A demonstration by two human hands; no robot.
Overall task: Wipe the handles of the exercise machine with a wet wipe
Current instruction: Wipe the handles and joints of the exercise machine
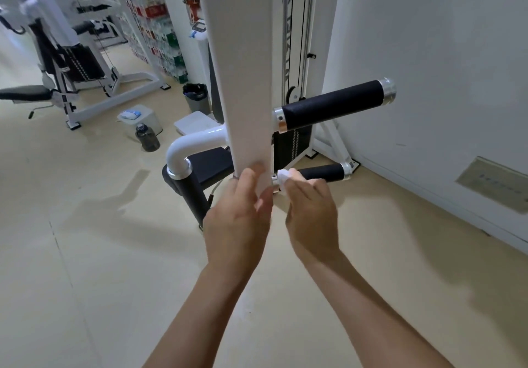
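Where right hand [311,210] grips wipe [284,177], handle [324,172] base hidden.
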